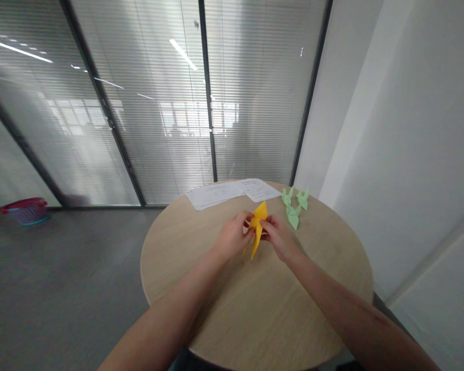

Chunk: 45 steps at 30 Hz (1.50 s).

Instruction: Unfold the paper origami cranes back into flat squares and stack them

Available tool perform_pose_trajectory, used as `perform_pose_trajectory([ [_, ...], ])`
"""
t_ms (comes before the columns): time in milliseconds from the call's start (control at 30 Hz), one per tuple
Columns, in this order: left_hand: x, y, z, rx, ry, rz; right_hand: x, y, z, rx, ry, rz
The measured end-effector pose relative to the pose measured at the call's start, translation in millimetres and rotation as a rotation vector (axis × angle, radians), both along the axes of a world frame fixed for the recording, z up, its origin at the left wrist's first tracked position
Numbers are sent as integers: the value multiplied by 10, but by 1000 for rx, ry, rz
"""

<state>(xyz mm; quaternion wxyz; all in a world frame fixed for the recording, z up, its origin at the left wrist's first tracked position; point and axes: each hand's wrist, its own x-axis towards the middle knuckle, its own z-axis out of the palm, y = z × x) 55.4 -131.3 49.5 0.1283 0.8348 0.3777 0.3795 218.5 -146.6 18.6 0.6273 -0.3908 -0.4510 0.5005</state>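
A folded piece of yellow origami paper (258, 226) is held up over the middle of the round table (278, 314). Its top ends in a broad point, and narrow points hang down below. My left hand (234, 234) pinches it from the left side, with thumb and fingers closed on the paper. From the right, my right hand (280, 237) grips its other side with bent fingers. Just beyond my right hand stand green origami cranes, one nearest (293, 216), one at the back left (287, 196) and one at the back right (303, 199).
White printed sheets (216, 194) lie at the table's far edge, one more sheet (258, 189) overlapping them. A glass partition with blinds (170, 154) rises behind the table. A white wall (410, 154) stands close on the right. A red and blue basket (26, 211) sits on the floor far left.
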Motion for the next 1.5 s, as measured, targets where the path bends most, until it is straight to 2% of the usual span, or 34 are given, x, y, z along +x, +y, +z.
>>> perform_pose_trajectory([
  [167, 36, -68, 39, 112, 267, 126, -43, -42, 24, 56, 13, 40],
  [300, 53, -100, 45, 147, 351, 185, -34, -44, 29, 67, -3, 10],
  [500, 23, -74, 55, 146, 345, 145, -8, -13, -13, 86, -73, -42],
  [767, 28, -102, 97, 61, 261, 105, 20, 11, -52, 112, -132, -82],
  [967, -4, -106, 107, 87, 370, 80, 52, 41, -79, 121, -165, -140],
  [1100, -18, -93, 83, 46, 327, 64, 55, 29, -62, 108, -149, -139],
  [1267, -2, -70, 79, 26, 315, 152, 45, 3, -22, 76, -112, -104],
  [1500, -21, 13, 62, -98, 36, 165, 39, -3, -27, 84, -103, -9],
])
